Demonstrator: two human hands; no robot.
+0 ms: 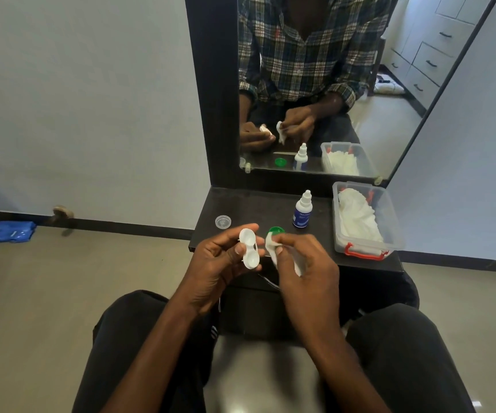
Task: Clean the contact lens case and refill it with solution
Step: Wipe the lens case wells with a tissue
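The left hand holds the white plastic two-well contact lens case, thumb curled over its middle, both wells uncapped and facing up. The right hand pinches a small white folded tissue at its fingertips, just beside the case. To wipe well, I would press the tissue into each well and twist. A green screw cap lies just beyond the right fingertips, the white-and-blue solution dropper bottle farther off.
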